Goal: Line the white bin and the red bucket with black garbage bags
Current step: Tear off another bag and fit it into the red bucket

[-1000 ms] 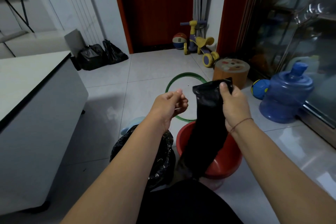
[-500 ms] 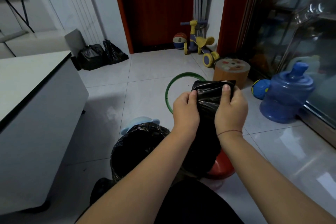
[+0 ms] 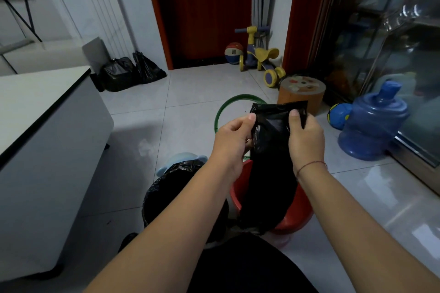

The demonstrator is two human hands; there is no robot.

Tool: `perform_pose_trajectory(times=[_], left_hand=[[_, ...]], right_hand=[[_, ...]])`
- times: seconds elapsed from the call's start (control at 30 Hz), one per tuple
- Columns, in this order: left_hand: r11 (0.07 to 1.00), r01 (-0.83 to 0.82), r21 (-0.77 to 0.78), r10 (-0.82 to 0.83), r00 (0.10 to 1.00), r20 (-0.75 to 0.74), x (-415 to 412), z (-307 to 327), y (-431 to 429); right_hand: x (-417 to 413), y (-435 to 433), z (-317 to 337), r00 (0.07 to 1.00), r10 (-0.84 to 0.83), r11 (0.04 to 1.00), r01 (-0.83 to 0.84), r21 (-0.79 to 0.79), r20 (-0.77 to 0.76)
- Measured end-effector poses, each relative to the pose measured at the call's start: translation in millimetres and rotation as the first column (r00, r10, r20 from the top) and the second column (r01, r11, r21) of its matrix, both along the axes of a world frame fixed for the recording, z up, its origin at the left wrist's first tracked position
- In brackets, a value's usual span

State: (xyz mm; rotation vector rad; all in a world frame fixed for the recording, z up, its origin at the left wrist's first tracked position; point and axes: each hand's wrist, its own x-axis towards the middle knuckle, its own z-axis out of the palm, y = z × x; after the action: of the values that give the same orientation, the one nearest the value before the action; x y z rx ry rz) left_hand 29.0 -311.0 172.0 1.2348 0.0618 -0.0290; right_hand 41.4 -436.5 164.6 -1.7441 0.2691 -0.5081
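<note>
A black garbage bag [image 3: 271, 162] hangs flat from both hands over the red bucket [image 3: 297, 211] on the floor. My left hand [image 3: 232, 139] pinches the bag's top edge at its left side, and my right hand [image 3: 306, 140] pinches the same edge at its right side. The bag's lower end drops into the bucket and hides much of its inside. To the bucket's left stands the bin [image 3: 181, 192], its rim and inside covered by a crinkled black bag; my left forearm crosses in front of it.
A white cabinet [image 3: 47, 150] stands close on the left. Behind the bucket lie a green hoop [image 3: 221, 112], a light blue lid [image 3: 173, 160], an orange stool [image 3: 301, 94], a blue water jug [image 3: 373, 126], a blue ball [image 3: 339, 115] and a toy scooter [image 3: 262, 54]. Filled black bags [image 3: 131, 72] sit by the far wall.
My left hand came across from open air and took hold of the bag's top edge beside my right hand. The two hands have since drawn slightly apart along that edge.
</note>
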Motion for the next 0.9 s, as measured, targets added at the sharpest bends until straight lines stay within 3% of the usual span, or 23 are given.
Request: perform_pose_trajectory(times=[0.03,0.13,0.17,0.27,0.33,0.5,0.7,0.9], left_hand=[[1.000,0.000,-0.009,0.000,1.000,-0.003,-0.3,-0.1,1.7],[0.995,0.026,-0.101,-0.028,0.999,-0.023,-2.0,3.3,2.0],[0.991,0.038,-0.132,-0.042,0.999,-0.030,-2.1,4.3,1.1],[0.974,0.109,-0.198,-0.115,0.993,-0.021,-2.5,4.7,0.8],[0.977,0.127,-0.173,-0.129,0.992,-0.002,-3.8,5.1,1.3],[0.996,0.083,-0.024,-0.081,0.995,0.051,-4.5,7.7,1.4],[0.990,0.011,0.138,-0.032,0.988,0.152,-4.8,6.5,-0.1],[0.994,-0.023,0.109,0.009,0.992,0.127,-0.5,6.0,5.0]], right_hand=[[-2.3,-3.5,0.6,1.000,-0.021,0.997,0.022,-0.077,0.015],[-16.8,-7.6,12.2,0.938,-0.136,0.962,0.203,-0.185,0.320],[-20.8,-5.3,15.3,0.920,-0.091,0.965,0.176,-0.195,0.381],[-26.7,10.6,16.6,0.938,0.205,0.977,-0.177,-0.120,0.278],[-27.5,15.6,13.8,0.933,0.276,0.960,-0.276,-0.033,0.231],[-25.5,12.0,12.0,0.921,0.273,0.956,-0.292,0.033,0.277],[-23.8,11.5,10.1,0.913,0.298,0.952,-0.305,-0.016,0.278],[-17.1,9.2,7.3,0.914,0.377,0.923,-0.384,0.021,0.152]])
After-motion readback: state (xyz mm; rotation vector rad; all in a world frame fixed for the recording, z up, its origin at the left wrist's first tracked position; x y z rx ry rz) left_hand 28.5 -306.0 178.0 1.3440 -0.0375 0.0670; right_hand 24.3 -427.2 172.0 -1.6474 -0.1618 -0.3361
